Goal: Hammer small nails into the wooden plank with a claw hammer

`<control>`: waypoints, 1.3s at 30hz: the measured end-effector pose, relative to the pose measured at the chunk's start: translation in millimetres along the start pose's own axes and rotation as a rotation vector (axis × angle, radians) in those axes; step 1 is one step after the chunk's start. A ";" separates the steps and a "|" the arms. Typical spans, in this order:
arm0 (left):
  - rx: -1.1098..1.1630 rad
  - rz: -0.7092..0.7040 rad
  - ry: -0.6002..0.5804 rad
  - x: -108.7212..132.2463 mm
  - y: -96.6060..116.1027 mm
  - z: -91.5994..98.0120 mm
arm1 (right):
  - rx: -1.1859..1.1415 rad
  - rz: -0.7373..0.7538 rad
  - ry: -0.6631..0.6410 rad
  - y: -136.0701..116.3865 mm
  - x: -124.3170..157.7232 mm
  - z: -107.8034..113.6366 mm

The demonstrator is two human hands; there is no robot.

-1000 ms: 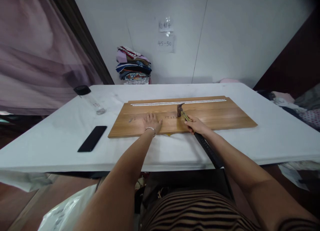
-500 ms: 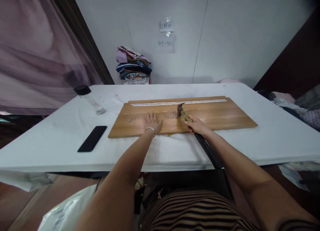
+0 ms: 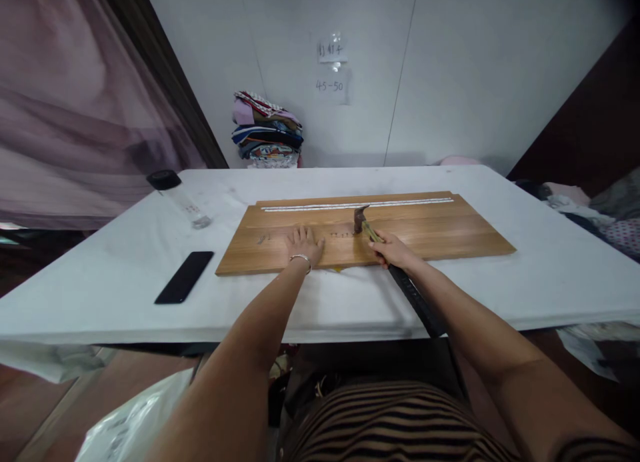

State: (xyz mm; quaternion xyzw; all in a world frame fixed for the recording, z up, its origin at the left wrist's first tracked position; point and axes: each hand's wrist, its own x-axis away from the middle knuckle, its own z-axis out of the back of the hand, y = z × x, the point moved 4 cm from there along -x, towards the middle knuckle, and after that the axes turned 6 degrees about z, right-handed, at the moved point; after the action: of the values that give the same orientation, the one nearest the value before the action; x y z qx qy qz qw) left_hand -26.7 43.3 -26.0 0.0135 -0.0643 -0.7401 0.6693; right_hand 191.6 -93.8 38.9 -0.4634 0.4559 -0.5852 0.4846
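Note:
A brown wooden board [image 3: 425, 230] lies flat on the table. My left hand [image 3: 304, 246] rests on it, palm down with fingers spread. My right hand [image 3: 391, 249] is wrapped round a claw hammer [image 3: 413, 297], gripping it partway along, with the black handle end reaching back towards me. The hammer's head is low over the board, at the right end of a short row of small nails [image 3: 343, 235]; whether it touches the last one I cannot tell. A few loose nails [image 3: 264, 238] lie left of my left hand.
On the white-covered table [image 3: 250, 309] a black phone [image 3: 184, 277] lies left of the board. Behind it a clear bottle with a black lid [image 3: 183, 202] lies on its side. Folded clothes [image 3: 269, 132] are stacked by the wall, below paper signs [image 3: 332, 85].
Hardly anything differs. The hammer and both hands stay in nearly the same place, and the camera view has shifted very slightly.

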 end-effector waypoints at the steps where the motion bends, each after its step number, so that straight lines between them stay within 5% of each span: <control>1: 0.002 0.001 0.000 0.5 0.1 0.6 | 0.001 -0.001 0.000 -0.4 0.3 -0.2; 39: 0.041 -0.005 -0.007 0.8 1.0 -0.1 | 0.013 -0.008 0.013 0.9 -0.8 0.3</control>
State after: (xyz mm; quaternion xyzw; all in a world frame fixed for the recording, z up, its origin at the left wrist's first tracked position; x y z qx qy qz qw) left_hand -25.8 42.5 -25.9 0.0246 -0.0817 -0.7403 0.6668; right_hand 192.0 -93.1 38.0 -0.4586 0.4534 -0.5929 0.4823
